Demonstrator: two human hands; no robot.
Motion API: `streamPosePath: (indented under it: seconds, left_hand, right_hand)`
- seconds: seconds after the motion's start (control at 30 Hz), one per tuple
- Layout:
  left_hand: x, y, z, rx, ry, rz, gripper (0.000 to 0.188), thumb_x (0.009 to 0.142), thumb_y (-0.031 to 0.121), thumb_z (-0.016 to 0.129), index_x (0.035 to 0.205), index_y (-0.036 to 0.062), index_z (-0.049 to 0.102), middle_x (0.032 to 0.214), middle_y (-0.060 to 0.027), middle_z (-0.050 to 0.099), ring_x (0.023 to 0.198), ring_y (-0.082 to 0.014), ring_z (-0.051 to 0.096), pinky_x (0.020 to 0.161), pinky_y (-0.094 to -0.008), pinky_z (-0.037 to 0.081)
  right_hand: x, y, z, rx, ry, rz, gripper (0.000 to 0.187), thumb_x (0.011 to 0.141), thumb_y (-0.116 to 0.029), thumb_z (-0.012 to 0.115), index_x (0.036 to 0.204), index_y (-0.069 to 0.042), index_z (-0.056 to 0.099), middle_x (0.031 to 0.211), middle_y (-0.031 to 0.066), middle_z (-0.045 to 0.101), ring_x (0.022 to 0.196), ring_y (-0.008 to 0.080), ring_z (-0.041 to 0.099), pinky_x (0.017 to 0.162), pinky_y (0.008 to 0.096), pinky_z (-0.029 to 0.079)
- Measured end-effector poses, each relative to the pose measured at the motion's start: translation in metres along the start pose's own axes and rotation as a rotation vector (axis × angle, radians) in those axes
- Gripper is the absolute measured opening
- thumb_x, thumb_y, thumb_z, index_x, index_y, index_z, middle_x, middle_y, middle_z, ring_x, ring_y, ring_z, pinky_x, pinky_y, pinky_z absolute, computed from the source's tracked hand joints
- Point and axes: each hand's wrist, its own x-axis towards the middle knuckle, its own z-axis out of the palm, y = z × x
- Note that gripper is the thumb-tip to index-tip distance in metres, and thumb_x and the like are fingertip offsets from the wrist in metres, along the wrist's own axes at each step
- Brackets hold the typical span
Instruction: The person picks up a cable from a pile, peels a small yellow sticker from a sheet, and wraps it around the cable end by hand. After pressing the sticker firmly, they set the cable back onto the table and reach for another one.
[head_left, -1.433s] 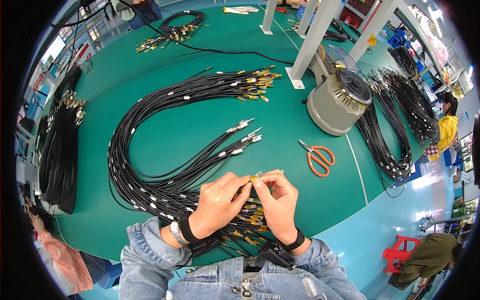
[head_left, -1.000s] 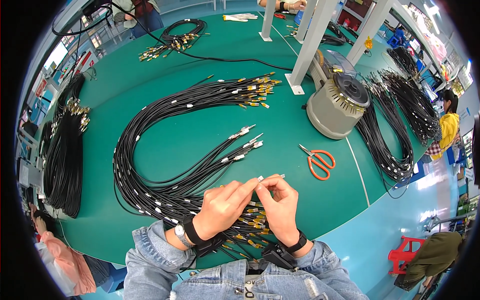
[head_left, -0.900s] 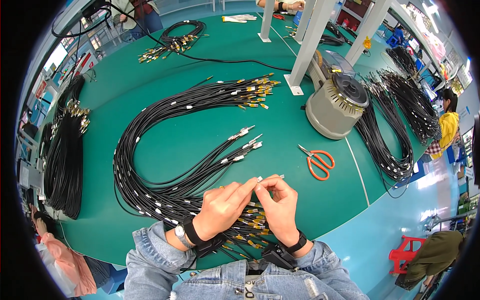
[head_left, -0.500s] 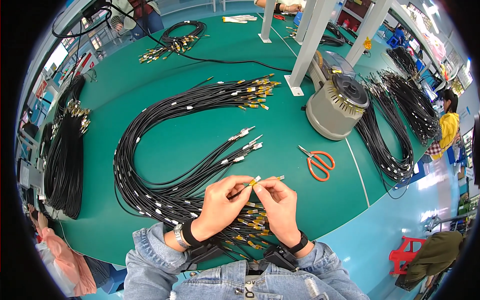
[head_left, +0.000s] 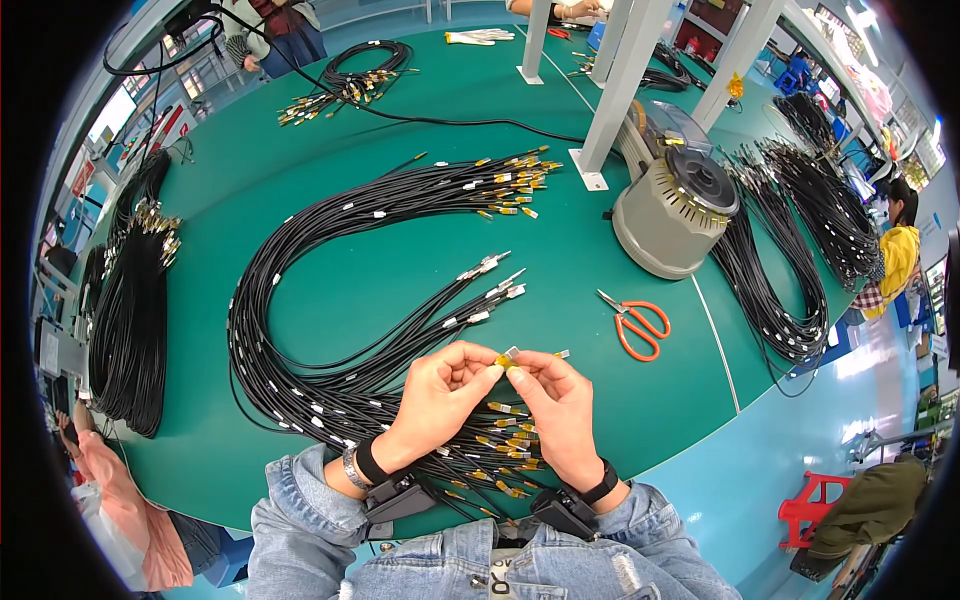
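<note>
My left hand (head_left: 438, 398) and my right hand (head_left: 562, 408) meet fingertip to fingertip, both pinching a small yellow-and-white label (head_left: 507, 357) at a cable end. Fingers hide much of the piece they hold. A small pale tip (head_left: 562, 354) pokes out just beyond my right fingers. Under and beside my hands lies a bundle of black cables (head_left: 262, 300), curved in a wide C, with white tags along it. Yellow-tagged cable ends (head_left: 510, 440) fan out below my hands, and white-tagged ends (head_left: 487, 290) lie farther off.
Orange-handled scissors (head_left: 640, 330) lie right on the green table (head_left: 560, 260). Behind them stand a round grey machine (head_left: 665, 225) and a white post (head_left: 610, 110). More cable bundles (head_left: 130, 330) sit left, others (head_left: 780, 270) right. White gloves (head_left: 480, 37) lie at the back; other people are around.
My left fingers have shifted slightly and the label has turned a little between my fingertips. At the back left, a person has moved, and a hand shows there now.
</note>
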Motion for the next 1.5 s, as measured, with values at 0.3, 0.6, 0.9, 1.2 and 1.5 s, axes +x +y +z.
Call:
streamPosePath:
  seconds: [0.3,0.6,0.9,1.2,1.5]
  left_hand:
    - [0.0006,-0.0015,0.0001,-0.018,0.008,-0.008,0.013,0.086,0.006,0.061,0.096,-0.0022,0.06,0.082,-0.0015,0.063,0.069,-0.0019,0.055,0.062,-0.0158,0.045]
    - [0.0001,-0.0012,0.0019,-0.021,0.022,-0.016,0.012,0.086,0.006,0.062,0.094,-0.0023,0.06,0.081,-0.0007,0.062,0.067,-0.0009,0.054,0.059,-0.0153,0.044]
    - [-0.0003,0.0043,0.0045,-0.006,0.072,-0.021,0.008,0.085,0.003,0.061,0.09,-0.0016,0.058,0.074,-0.0017,0.061,0.056,-0.0021,0.051,0.047,-0.0155,0.038]
    - [-0.0027,0.0027,0.0036,-0.043,0.032,-0.038,0.008,0.087,0.006,0.059,0.088,-0.0012,0.056,0.065,-0.0019,0.057,0.049,-0.0033,0.047,0.042,-0.0173,0.036]
    - [-0.0033,0.0042,0.0024,0.041,-0.041,-0.036,0.013,0.092,0.012,0.053,0.087,-0.0008,0.054,0.061,0.0002,0.052,0.047,-0.003,0.042,0.04,-0.0175,0.032]
  right_hand:
    - [-0.001,-0.0032,0.0026,0.038,-0.064,-0.06,0.016,0.083,-0.004,0.061,0.097,0.002,0.057,0.096,0.0038,0.058,0.087,0.009,0.054,0.08,0.023,0.043]
    - [-0.0014,-0.0038,0.0022,0.029,-0.078,-0.128,0.012,0.083,-0.004,0.061,0.093,0.001,0.057,0.091,0.0026,0.056,0.084,0.0086,0.053,0.078,0.0224,0.042]
    - [0.0003,-0.0007,-0.0005,-0.004,-0.04,-0.103,0.006,0.085,-0.002,0.06,0.088,0.003,0.058,0.089,0.0021,0.056,0.081,0.0078,0.053,0.075,0.0214,0.042]
    - [-0.0006,0.0001,-0.0007,0.013,-0.05,-0.075,0.007,0.085,-0.002,0.059,0.09,0.004,0.058,0.089,0.0021,0.057,0.082,0.0076,0.053,0.076,0.0213,0.042]
    - [0.0002,0.0011,0.0001,0.007,-0.052,-0.083,0.007,0.086,-0.003,0.059,0.089,0.004,0.059,0.09,0.003,0.057,0.083,0.0085,0.054,0.078,0.022,0.043]
